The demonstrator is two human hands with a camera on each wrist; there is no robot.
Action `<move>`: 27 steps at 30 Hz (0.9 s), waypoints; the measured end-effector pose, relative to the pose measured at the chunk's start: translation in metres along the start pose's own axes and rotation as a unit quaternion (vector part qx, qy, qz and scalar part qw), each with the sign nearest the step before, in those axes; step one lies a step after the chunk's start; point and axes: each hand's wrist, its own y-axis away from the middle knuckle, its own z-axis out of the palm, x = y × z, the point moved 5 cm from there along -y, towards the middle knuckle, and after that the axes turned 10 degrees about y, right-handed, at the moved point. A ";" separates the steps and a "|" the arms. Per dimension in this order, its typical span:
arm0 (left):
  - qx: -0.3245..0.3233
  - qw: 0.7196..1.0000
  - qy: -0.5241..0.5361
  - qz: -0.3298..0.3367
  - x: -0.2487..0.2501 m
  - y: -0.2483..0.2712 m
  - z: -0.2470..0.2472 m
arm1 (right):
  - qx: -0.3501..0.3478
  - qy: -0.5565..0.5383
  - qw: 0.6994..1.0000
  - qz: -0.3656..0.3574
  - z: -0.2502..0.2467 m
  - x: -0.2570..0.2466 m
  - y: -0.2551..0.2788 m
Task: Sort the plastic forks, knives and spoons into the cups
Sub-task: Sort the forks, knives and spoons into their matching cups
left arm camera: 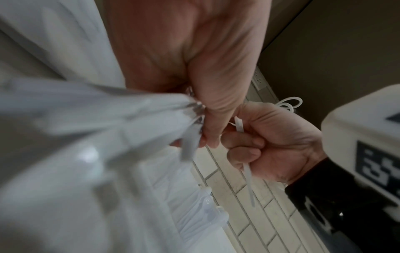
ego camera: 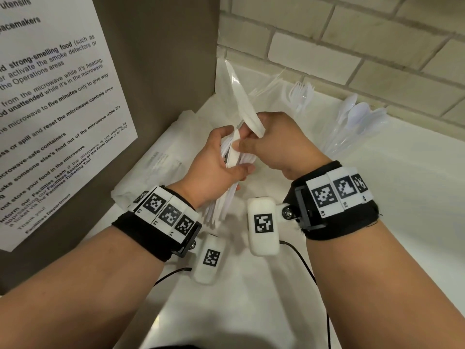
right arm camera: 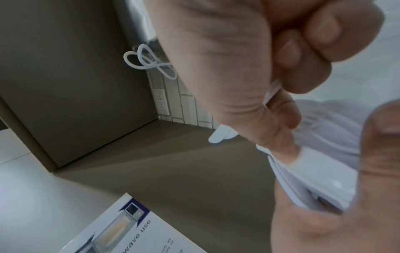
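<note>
White counter beneath, brick wall behind. His left hand clasps a fanned bundle of smooth white plastic cutlery. Right hand, fingers curled, grips several flat white knives pointing upward.

White counter: forks, spoons by brick wall

From the head we look steeply down at our counter corner, while both wrist views sit very close, facing along our palms, sharing the tiled wall.
</note>
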 end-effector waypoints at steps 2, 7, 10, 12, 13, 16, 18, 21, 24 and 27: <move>-0.002 1.000 -0.009 0.009 -0.001 0.001 0.000 | 0.006 -0.017 1.000 0.015 -0.001 0.002 -0.002; -0.001 1.000 -0.019 0.016 -0.005 -0.001 -0.001 | 0.077 -0.064 0.994 0.039 -0.004 0.008 -0.007; -0.002 0.998 -0.058 0.026 -0.001 -0.004 -0.004 | 0.198 -0.081 0.977 0.007 -0.016 0.006 -0.006; -0.012 0.996 -0.086 0.030 -0.001 -0.004 -0.004 | 0.301 -0.130 0.944 -0.019 -0.030 0.001 -0.002; -0.017 0.995 -0.096 0.029 -0.002 -0.004 -0.004 | 0.340 -0.171 0.924 -0.034 -0.037 -0.001 0.000; -0.014 0.991 -0.128 0.025 -0.005 -0.005 -0.006 | 0.345 -0.225 0.909 -0.060 -0.047 -0.006 0.003; 0.004 0.990 -0.139 0.027 -0.004 -0.007 -0.009 | 0.290 -0.152 0.943 -0.058 -0.041 -0.010 0.000; 0.029 0.988 -0.149 0.039 0.000 -0.010 -0.011 | 0.164 -0.001 0.986 -0.026 -0.015 -0.003 -0.008; 0.036 0.987 -0.149 0.052 0.003 -0.011 -0.011 | 0.083 0.011 0.996 0.006 0.003 0.004 -0.010; 0.037 0.987 -0.148 0.056 0.003 -0.012 -0.011 | 0.068 -0.020 0.997 0.044 0.006 0.002 -0.012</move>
